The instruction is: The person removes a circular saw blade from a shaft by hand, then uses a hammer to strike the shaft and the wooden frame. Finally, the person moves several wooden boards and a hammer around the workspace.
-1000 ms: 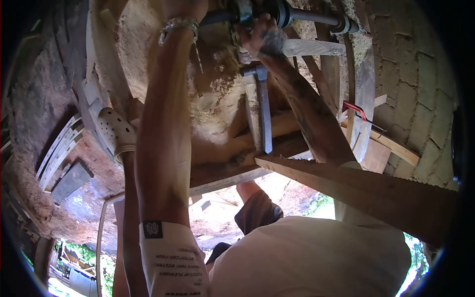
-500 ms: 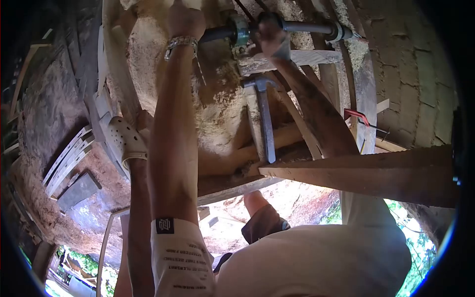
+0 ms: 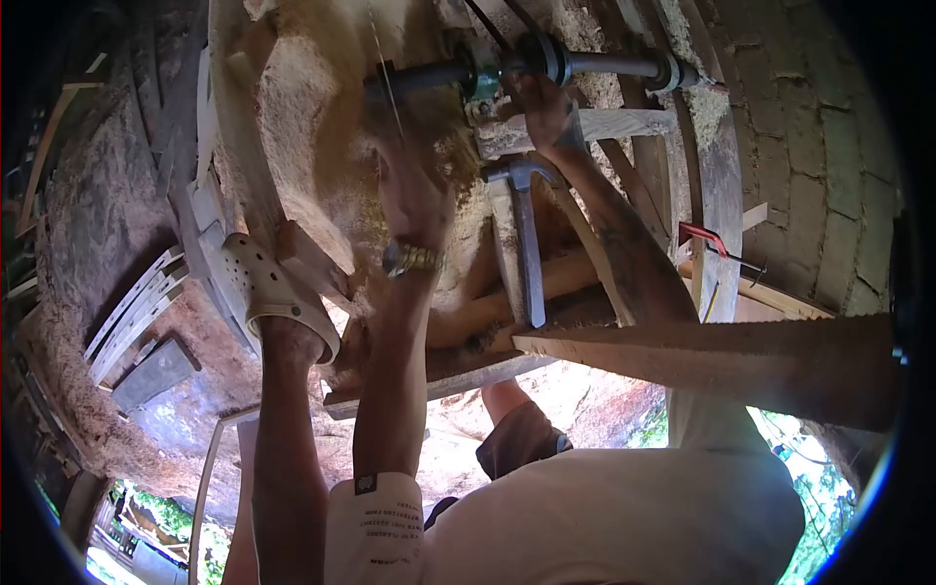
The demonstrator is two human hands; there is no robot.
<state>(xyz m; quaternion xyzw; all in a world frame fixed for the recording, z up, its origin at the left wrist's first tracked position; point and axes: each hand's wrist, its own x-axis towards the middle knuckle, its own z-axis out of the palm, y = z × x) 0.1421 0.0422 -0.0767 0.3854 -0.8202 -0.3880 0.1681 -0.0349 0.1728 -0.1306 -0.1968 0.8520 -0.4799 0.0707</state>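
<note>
My left hand [image 3: 414, 195], smeared by motion, is below the left end of a dark metal shaft [image 3: 429, 75]. A thin pale line [image 3: 380, 44] with a dark piece [image 3: 388, 86] on it runs up from above this hand; whether the fingers hold it I cannot tell. My right hand [image 3: 548, 112] has its fingers bent in at the underside of a dark pulley [image 3: 542, 57] on the shaft, their tips partly hidden. A belt [image 3: 487, 23] rises from the pulley area. Beside it sits a green bearing block [image 3: 484, 70]. A hammer [image 3: 527, 244] hangs by its head below my right hand.
Wooden beams [image 3: 717, 195] frame the shaft, with sawdust about. A thick plank [image 3: 712, 356] crosses at the right, near a red-framed tool [image 3: 704, 234]. A foot in a beige clog [image 3: 263, 283] stands at the left, beside slotted boards [image 3: 136, 307]. A brick wall [image 3: 819, 166] rises at right.
My left hand has come down from the top, away from the shaft. My right hand has slid a little lower, uncovering part of the shaft and pulley. The clog has shifted slightly right.
</note>
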